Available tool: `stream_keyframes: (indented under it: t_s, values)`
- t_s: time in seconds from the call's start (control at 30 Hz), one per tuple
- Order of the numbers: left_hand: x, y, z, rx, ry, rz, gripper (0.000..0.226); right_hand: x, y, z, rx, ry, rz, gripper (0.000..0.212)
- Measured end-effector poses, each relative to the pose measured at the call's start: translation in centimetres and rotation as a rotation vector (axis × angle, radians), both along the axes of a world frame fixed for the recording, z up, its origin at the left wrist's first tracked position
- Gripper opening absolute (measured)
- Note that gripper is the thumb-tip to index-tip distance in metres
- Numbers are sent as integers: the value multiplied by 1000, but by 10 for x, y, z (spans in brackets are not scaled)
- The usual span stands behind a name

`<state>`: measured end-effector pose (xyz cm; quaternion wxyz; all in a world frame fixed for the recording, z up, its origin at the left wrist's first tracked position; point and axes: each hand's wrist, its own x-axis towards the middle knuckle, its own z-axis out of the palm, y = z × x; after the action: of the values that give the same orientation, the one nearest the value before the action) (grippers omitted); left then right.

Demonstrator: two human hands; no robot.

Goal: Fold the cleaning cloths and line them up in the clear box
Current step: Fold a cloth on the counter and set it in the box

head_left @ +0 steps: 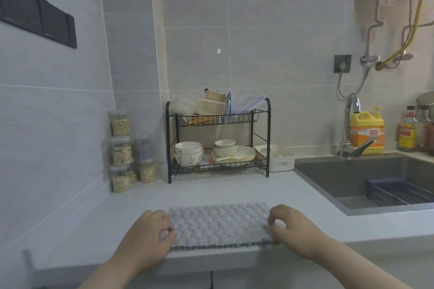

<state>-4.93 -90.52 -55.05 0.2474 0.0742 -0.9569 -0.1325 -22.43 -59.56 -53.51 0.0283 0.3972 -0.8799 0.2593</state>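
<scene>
A pale grey cleaning cloth with a bumpy, pebbled pile (219, 224) lies flat as a wide rectangle on the white worktop (234, 190), its near edge running along the front lip of the worktop. It looks doubled over, with a darker layer showing along that near edge. The person's left hand (148, 234) is at the cloth's left end, fingers curled in and pinching the edge there. The right hand (293, 230) mirrors it at the right end, fingers bent down and gripping that edge.

Behind the cloth, against the tiled wall, stands a black two-tier wire dish rack (218, 171) carrying bowls and plates below and plastic containers above. To its left is a stack of small clear jars filled with grains (121, 150); just beside its right leg sits a white plastic basket (279, 157). Further right is a dark grey sink (352, 176) with a chrome tap (350, 122) and a yellow detergent bottle (367, 132) behind it.
</scene>
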Motion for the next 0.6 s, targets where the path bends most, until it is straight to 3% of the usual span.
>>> stream_keyframes:
  t_s: [0.07,0.17,0.3,0.37,0.47,0.53,0.6]
  values:
    - [-12,3,8,4,6,-5,55,1,-17,4,-6,92,-23,30]
    - [-38,13,10,9,-207,-14,55,-2,-52,-1,176,121,-17,48]
    - [-56,9,-5,-19,-516,43,80,-16,-67,-20,388,84,-29,56]
    - [-59,4,-11,-7,-567,69,89,-23,-66,-24,413,73,-30,61]
    - [-61,3,-14,-4,-554,74,77,-26,-68,-24,346,-40,-81,68]
    - [-60,5,-14,14,-518,79,77,-26,-68,-23,149,-167,-273,68]
    - [-59,5,-13,45,-476,87,77,-25,-66,-17,144,-156,-445,59]
